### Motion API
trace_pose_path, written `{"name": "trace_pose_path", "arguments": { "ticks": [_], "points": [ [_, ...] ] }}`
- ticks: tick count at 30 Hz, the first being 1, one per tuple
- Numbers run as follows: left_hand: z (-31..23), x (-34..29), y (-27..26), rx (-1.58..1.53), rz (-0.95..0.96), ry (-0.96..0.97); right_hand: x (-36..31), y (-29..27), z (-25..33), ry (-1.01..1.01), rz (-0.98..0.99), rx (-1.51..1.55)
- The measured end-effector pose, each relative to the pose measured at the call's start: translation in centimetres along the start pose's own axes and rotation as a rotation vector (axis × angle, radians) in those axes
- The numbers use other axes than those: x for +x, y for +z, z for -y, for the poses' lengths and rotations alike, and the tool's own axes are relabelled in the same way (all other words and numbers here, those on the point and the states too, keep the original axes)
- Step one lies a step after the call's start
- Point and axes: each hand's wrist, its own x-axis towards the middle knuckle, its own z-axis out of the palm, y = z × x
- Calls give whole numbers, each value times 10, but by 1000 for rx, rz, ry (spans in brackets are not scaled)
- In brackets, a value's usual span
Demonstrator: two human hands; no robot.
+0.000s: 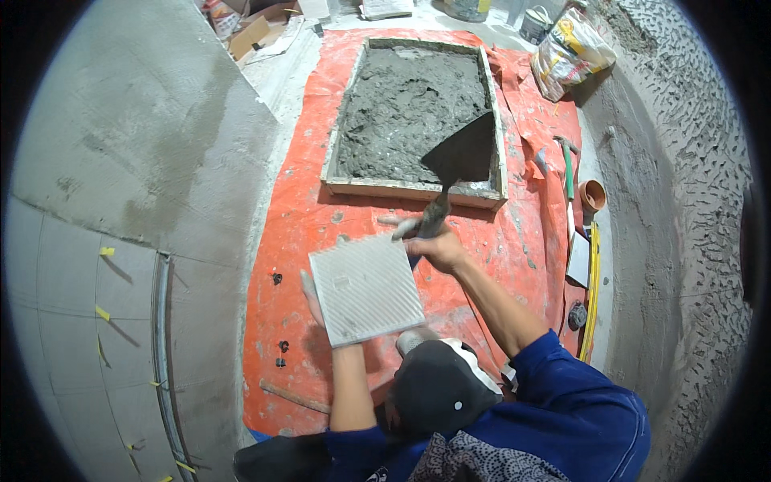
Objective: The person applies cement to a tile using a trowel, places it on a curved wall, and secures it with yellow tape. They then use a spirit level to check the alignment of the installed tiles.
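Observation:
A square pale tile (365, 289) is held with its ribbed back facing up. My left hand (312, 299) supports it from beneath, and most of that hand is hidden behind the tile. My right hand (438, 247) is wrapped round the handle of a trowel (467, 151), close to the tile's far right corner. The trowel's dark triangular blade points away, over the near right corner of a wooden-framed tray (418, 189). Wet grey mortar (409, 104) fills the tray.
An orange sheet (297, 217) covers the floor. On the right are a green-handled hammer (569, 173), a brown pipe piece (593, 195), a yellow level (591, 289) and a bag (569, 52). A wooden stick (295, 398) lies near left. Walls flank both sides.

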Motion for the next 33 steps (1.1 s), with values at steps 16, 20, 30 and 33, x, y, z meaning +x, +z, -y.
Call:
{"name": "trace_pose_path", "arguments": {
  "ticks": [16, 20, 30, 33],
  "points": [
    [-23, -72, -99, 35, -237, 228, 9, -112, 67, 413, -480, -972],
    [-55, -72, -97, 200, -281, 220, 52, -174, 101, 199, -553, -1209],
    [-96, -77, -82, 321, -428, 296, 194, -242, 144, 135, -431, -1846],
    [-89, -74, -85, 316, -455, 282, 222, -246, 151, 226, -492, -2050]
  ]
}}
